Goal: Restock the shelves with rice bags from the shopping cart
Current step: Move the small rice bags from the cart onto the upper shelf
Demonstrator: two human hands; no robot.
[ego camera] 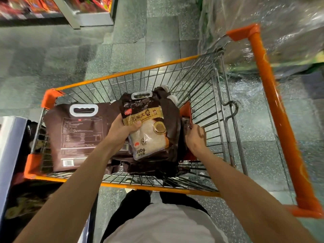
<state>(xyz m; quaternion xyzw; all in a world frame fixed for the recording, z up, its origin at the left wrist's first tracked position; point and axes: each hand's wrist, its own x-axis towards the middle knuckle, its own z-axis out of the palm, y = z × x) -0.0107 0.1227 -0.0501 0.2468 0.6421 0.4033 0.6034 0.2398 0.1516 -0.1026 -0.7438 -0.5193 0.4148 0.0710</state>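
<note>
An orange-framed wire shopping cart (122, 74) stands in front of me with several dark brown rice bags inside. My left hand (122, 130) grips the left edge of a small rice bag (149, 134) with a clear window and gold label, thumb on its front. This bag lies on top of a stack of similar bags. My right hand (195, 137) reaches down at the right side of that stack, its fingers curled onto a dark bag edge (185, 123). A larger brown bag (78, 135) with a white handle lies back-side up on the cart's left.
A shelf unit (73, 13) with red packages stands at the upper left. Plastic-wrapped goods (263, 32) sit at the upper right beyond the cart's orange handle (273, 106). A dark display (14, 155) borders the cart's left. Green tiled floor lies ahead.
</note>
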